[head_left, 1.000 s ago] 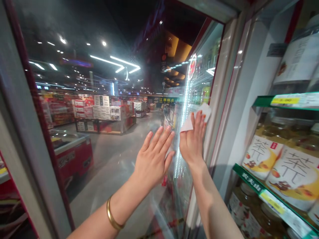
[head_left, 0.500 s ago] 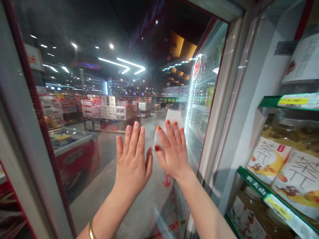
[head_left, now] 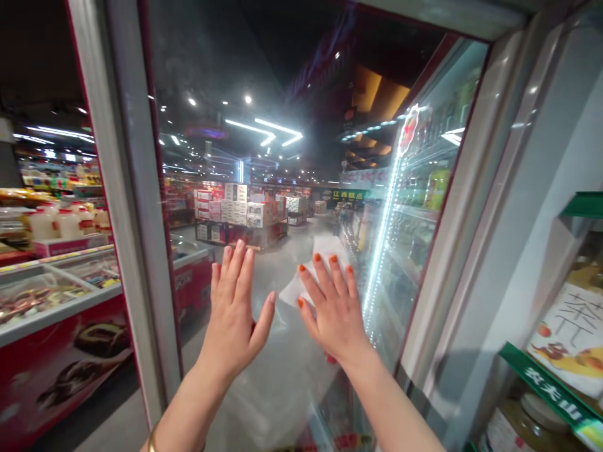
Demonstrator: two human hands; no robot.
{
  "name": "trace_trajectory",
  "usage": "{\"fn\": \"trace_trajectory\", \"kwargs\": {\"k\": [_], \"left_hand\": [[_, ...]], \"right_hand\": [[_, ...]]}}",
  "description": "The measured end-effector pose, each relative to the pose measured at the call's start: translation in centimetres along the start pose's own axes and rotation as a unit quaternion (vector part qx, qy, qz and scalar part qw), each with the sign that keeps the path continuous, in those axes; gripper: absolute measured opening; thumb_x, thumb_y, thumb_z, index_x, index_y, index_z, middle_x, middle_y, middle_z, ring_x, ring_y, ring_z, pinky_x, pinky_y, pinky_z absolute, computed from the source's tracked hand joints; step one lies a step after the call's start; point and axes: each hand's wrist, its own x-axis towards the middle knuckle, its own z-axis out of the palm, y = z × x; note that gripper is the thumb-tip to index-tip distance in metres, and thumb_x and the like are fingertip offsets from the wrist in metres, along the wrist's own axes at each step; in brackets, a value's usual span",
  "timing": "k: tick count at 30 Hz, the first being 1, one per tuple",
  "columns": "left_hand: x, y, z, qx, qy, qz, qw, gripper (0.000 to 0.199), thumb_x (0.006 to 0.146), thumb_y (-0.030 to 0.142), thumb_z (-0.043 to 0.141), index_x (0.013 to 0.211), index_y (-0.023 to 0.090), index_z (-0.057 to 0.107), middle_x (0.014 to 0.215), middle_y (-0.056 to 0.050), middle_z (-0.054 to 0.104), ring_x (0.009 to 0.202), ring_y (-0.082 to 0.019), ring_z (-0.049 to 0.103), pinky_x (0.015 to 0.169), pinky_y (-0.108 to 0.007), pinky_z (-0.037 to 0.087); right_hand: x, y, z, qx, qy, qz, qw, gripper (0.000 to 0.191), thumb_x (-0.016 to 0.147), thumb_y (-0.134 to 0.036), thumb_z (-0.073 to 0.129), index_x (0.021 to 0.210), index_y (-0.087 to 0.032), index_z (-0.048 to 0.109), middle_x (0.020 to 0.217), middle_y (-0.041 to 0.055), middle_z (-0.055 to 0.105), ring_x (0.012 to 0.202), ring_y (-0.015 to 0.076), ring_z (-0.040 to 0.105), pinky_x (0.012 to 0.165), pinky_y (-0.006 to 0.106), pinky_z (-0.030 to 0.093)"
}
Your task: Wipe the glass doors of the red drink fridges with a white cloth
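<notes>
Two hands flat on glass cooler door [head_left: 277, 383]. My right hand [head_left: 332, 314]: fingers spread wide, pressing white wipe [head_left: 325, 251] to glass, no grip. My left hand [head_left: 233, 307]: open, empty, just beside wipe. Flat fingers spread pressure evenly.

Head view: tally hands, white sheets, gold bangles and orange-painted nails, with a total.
Hands: 2 (left hand, right hand)
White sheets, cloth or paper: 1 (white sheet)
Gold bangles: 1 (gold bangle)
Orange-painted nails: 5 (orange nails)
Total: 9
</notes>
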Motion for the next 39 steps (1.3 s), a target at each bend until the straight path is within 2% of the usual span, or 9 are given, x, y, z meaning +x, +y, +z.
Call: {"fn": "trace_trajectory", "kwargs": {"k": [3, 6, 10, 14, 20, 23, 27, 33, 39], "left_hand": [[-1.1, -1.3, -0.3, 0.038, -0.012, -0.003, 0.999, 0.089, 0.106, 0.028, 0.063, 0.181, 0.023, 0.014, 0.188, -0.014, 0.019, 0.177, -0.025, 0.008, 0.144, -0.050, 0.005], [-1.5, -1.8, -0.2, 0.038, -0.019, -0.014, 0.999, 0.090, 0.106, 0.030, 0.063, 0.181, 0.024, 0.014, 0.187, -0.016, 0.021, 0.176, -0.029, 0.010, 0.143, -0.055, 0.007], [-1.5, -2.2, -0.5, -0.029, -0.013, -0.017, 0.999, 0.084, 0.108, 0.029, 0.058, 0.180, 0.030, 0.014, 0.187, -0.015, 0.023, 0.175, -0.032, 0.016, 0.141, -0.063, 0.017], [-2.2, -3.4, -1.8, -0.066, -0.012, -0.014, 0.998, 0.083, 0.108, 0.029, 0.058, 0.180, 0.033, 0.017, 0.188, -0.014, 0.020, 0.175, -0.032, 0.019, 0.138, -0.060, 0.031], [-3.3, -5.0, -3.9, -0.032, 0.016, -0.042, 0.998, 0.081, 0.108, 0.027, 0.058, 0.179, 0.033, 0.020, 0.187, -0.011, 0.026, 0.174, -0.030, 0.022, 0.140, -0.058, 0.030], [-3.4, -5.8, -3.6, -0.018, 0.018, -0.029, 0.999, 0.079, 0.109, 0.032, 0.056, 0.179, 0.032, 0.020, 0.187, -0.012, 0.026, 0.175, -0.032, 0.021, 0.140, -0.059, 0.027], [-3.6, -7.1, -3.2, 0.026, 0.005, -0.004, 1.000, 0.081, 0.109, 0.035, 0.057, 0.180, 0.030, 0.018, 0.186, -0.013, 0.028, 0.175, -0.032, 0.020, 0.141, -0.059, 0.022], [-2.6, -8.0, -3.7, 0.033, -0.006, 0.020, 0.999, 0.079, 0.112, 0.042, 0.052, 0.180, 0.024, 0.016, 0.185, -0.015, 0.028, 0.175, -0.030, 0.018, 0.141, -0.054, 0.023], [-1.0, -8.3, -2.6, 0.024, 0.030, 0.044, 0.998, 0.081, 0.114, 0.051, 0.044, 0.180, 0.016, 0.013, 0.187, -0.017, 0.020, 0.176, -0.028, 0.013, 0.142, -0.051, 0.020]], "right_hand": [[-1.5, 3.2, -0.5, -0.009, 0.026, 0.066, 0.997, 0.085, 0.110, -0.032, 0.051, 0.180, -0.034, 0.004, 0.189, -0.0030, -0.005, 0.177, 0.0294, -0.001, 0.143, 0.065, 0.013], [2.5, 4.5, -1.1, 0.003, 0.059, 0.132, 0.990, 0.084, 0.110, -0.035, 0.050, 0.181, -0.034, 0.006, 0.189, -0.0001, -0.006, 0.177, 0.0366, 0.001, 0.141, 0.073, 0.012], [6.9, -0.7, 0.3, 0.046, 0.026, 0.044, 0.998, 0.086, 0.108, -0.036, 0.055, 0.181, -0.032, 0.010, 0.190, 0.0004, 0.009, 0.177, 0.0322, 0.003, 0.144, 0.065, 0.007], [3.6, -3.4, 1.6, 0.081, -0.047, -0.089, 0.992, 0.088, 0.106, -0.032, 0.059, 0.180, -0.035, 0.011, 0.185, -0.0035, 0.030, 0.176, 0.0238, 0.016, 0.146, 0.054, 0.010], [7.1, -0.1, 0.8, 0.050, 0.033, 0.065, 0.996, 0.090, 0.107, -0.034, 0.059, 0.180, -0.038, 0.007, 0.190, -0.0006, 0.007, 0.175, 0.0410, 0.009, 0.140, 0.077, 0.010], [9.9, -4.0, 2.2, 0.088, 0.004, -0.001, 0.996, 0.089, 0.106, -0.032, 0.058, 0.180, -0.035, 0.009, 0.189, -0.0014, 0.015, 0.176, 0.0370, 0.009, 0.142, 0.073, 0.008], [6.7, -7.7, 3.8, 0.102, -0.044, -0.136, 0.984, 0.084, 0.106, -0.029, 0.057, 0.180, -0.031, 0.017, 0.183, -0.0035, 0.036, 0.175, 0.0230, 0.019, 0.147, 0.052, 0.004], [10.1, -5.2, 2.7, 0.061, 0.018, -0.004, 0.998, 0.080, 0.108, -0.033, 0.057, 0.179, -0.035, 0.021, 0.186, -0.0001, 0.029, 0.175, 0.0336, 0.017, 0.143, 0.068, 0.008], [10.5, -10.4, 6.0, 0.041, 0.023, -0.140, 0.989, 0.073, 0.107, -0.037, 0.058, 0.176, -0.028, 0.035, 0.182, -0.0020, 0.038, 0.176, 0.0261, 0.007, 0.145, 0.053, -0.003]]}}
